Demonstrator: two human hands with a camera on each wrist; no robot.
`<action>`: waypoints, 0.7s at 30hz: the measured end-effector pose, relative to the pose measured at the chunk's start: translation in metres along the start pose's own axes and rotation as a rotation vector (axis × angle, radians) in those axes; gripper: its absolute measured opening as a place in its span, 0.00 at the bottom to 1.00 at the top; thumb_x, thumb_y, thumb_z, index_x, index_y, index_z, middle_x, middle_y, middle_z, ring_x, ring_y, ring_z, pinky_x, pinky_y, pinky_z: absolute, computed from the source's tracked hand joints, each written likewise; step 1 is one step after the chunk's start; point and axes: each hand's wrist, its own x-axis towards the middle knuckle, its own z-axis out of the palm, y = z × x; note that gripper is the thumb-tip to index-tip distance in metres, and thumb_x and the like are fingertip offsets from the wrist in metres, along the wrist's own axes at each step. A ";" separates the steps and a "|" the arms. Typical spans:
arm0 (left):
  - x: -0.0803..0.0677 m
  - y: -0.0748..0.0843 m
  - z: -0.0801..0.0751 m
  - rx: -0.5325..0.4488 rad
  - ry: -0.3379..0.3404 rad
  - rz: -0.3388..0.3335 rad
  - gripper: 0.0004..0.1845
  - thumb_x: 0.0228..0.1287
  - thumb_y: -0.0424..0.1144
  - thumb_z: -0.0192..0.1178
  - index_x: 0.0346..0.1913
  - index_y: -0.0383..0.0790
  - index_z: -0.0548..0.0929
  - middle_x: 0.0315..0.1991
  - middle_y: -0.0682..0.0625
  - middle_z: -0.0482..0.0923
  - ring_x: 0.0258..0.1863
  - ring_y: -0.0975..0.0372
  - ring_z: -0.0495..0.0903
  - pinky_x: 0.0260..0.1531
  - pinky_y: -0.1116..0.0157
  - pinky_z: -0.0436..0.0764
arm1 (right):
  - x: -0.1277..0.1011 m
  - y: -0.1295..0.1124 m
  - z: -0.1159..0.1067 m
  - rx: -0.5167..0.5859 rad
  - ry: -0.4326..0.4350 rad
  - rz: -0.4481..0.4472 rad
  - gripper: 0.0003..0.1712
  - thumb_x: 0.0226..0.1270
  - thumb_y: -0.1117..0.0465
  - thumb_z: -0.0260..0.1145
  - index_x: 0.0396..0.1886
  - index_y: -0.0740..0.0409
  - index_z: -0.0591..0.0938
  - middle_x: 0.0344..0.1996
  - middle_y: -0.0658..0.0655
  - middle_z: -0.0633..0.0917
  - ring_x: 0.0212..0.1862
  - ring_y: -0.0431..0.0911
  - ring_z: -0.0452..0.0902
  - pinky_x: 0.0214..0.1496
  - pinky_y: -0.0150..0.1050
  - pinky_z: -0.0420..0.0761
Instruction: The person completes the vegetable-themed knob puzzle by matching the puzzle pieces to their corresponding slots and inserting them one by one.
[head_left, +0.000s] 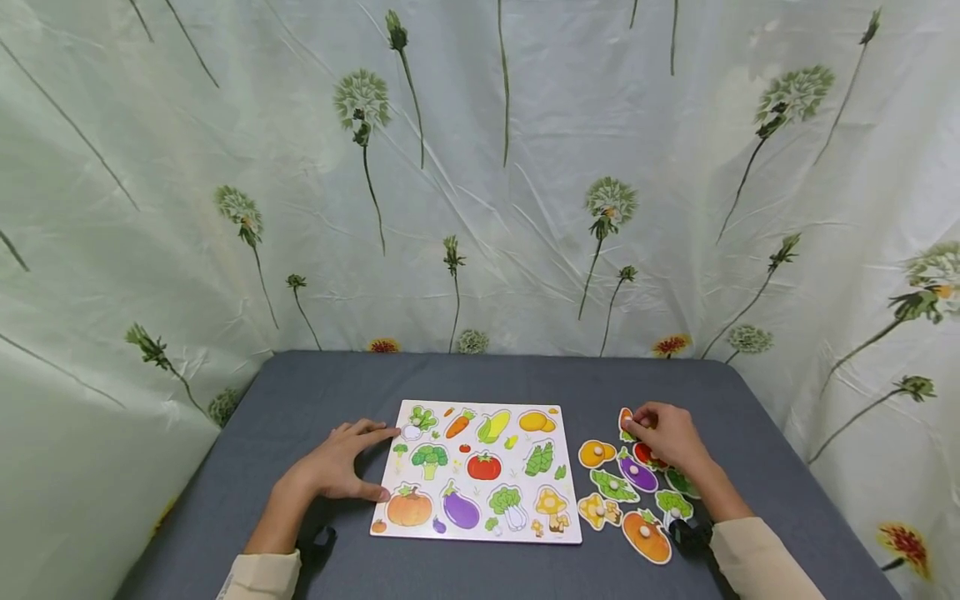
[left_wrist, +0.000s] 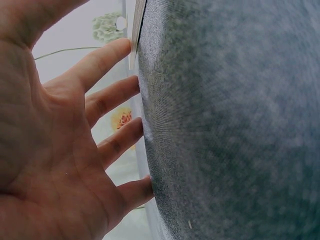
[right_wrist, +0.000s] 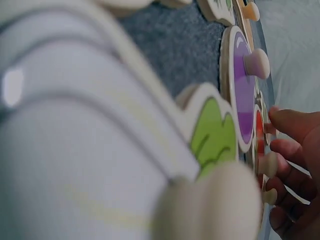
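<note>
A white vegetable puzzle board (head_left: 480, 471) lies flat on the grey table (head_left: 315, 392). My left hand (head_left: 360, 462) rests open beside it, fingers spread, tips touching the board's left edge (left_wrist: 134, 35); the left wrist view shows its palm (left_wrist: 65, 145) over the cloth. My right hand (head_left: 633, 423) pinches an orange carrot piece (head_left: 624, 419) at the top of a loose cluster right of the board. In the right wrist view its fingers (right_wrist: 295, 150) curl next to a purple eggplant piece (right_wrist: 243, 95) and a green piece (right_wrist: 215, 140).
Loose knobbed pieces lie right of the board: a yellow one (head_left: 596, 452), eggplant (head_left: 637, 472), leafy green (head_left: 612, 485), mushroom (head_left: 597, 510), pumpkin (head_left: 647, 536), cabbage (head_left: 672, 504). A floral curtain (head_left: 480, 208) hangs behind the table.
</note>
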 end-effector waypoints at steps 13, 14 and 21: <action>0.000 0.002 0.001 -0.008 -0.003 -0.003 0.55 0.41 0.66 0.79 0.76 0.55 0.72 0.73 0.43 0.67 0.71 0.40 0.63 0.63 0.27 0.63 | 0.009 -0.008 0.006 -0.043 0.019 -0.024 0.12 0.69 0.54 0.72 0.39 0.60 0.88 0.29 0.53 0.83 0.29 0.45 0.73 0.31 0.38 0.74; 0.000 0.002 0.001 -0.007 -0.001 -0.004 0.55 0.41 0.66 0.79 0.76 0.56 0.72 0.73 0.43 0.67 0.71 0.40 0.63 0.63 0.27 0.64 | 0.009 -0.009 0.005 -0.045 0.024 -0.033 0.12 0.70 0.54 0.72 0.40 0.60 0.88 0.30 0.54 0.84 0.30 0.45 0.74 0.32 0.39 0.75; 0.000 0.002 0.001 0.002 0.004 -0.018 0.55 0.40 0.66 0.79 0.75 0.56 0.72 0.73 0.44 0.68 0.71 0.40 0.63 0.65 0.26 0.60 | 0.014 -0.019 0.004 -0.060 0.071 -0.101 0.11 0.71 0.57 0.70 0.45 0.60 0.89 0.38 0.58 0.88 0.38 0.48 0.80 0.43 0.48 0.81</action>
